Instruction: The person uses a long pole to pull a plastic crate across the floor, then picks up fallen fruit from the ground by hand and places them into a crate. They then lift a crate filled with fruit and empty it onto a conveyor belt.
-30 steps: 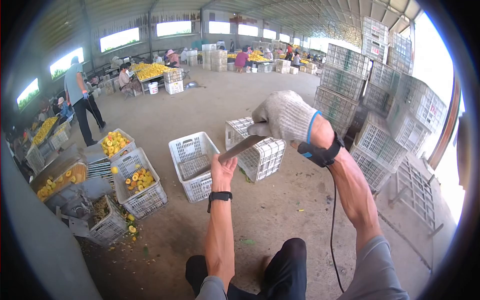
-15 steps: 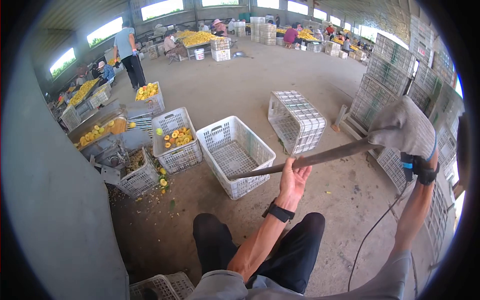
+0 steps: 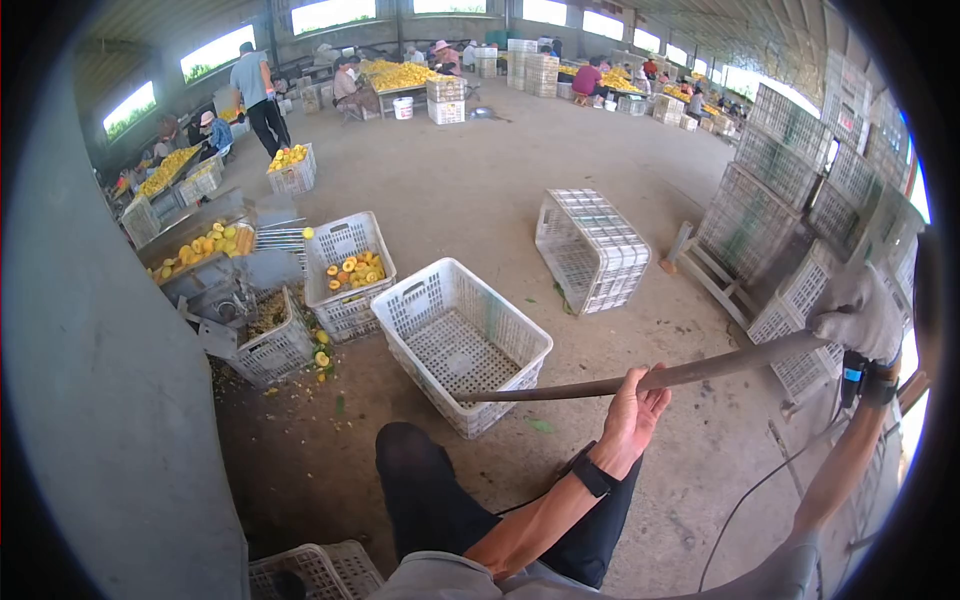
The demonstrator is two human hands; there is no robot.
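Observation:
A long dark pole (image 3: 560, 389) reaches from the right side to the white empty crate (image 3: 455, 345), its thin tip over the crate's near edge. My left hand (image 3: 632, 415), bare with a black wristband, is under the middle of the pole, palm up, fingers curled against it. At the thick end, my right hand (image 3: 860, 315) in a grey glove is wrapped round the pole. Close by, a crate (image 3: 350, 262) holds cut yellow fruit.
A crate (image 3: 600, 250) lies on its side beyond the pole. Tall crate stacks (image 3: 760, 200) stand at right. At left is a machine (image 3: 215, 300) with fruit. A person (image 3: 255, 90) walks behind; others sit at fruit tables. A cable (image 3: 745, 500) lies near my right arm.
Both hands have moved right and down with the pole, which lies flatter now. The near crate has been pulled slightly toward me and turned. The walking person is farther away.

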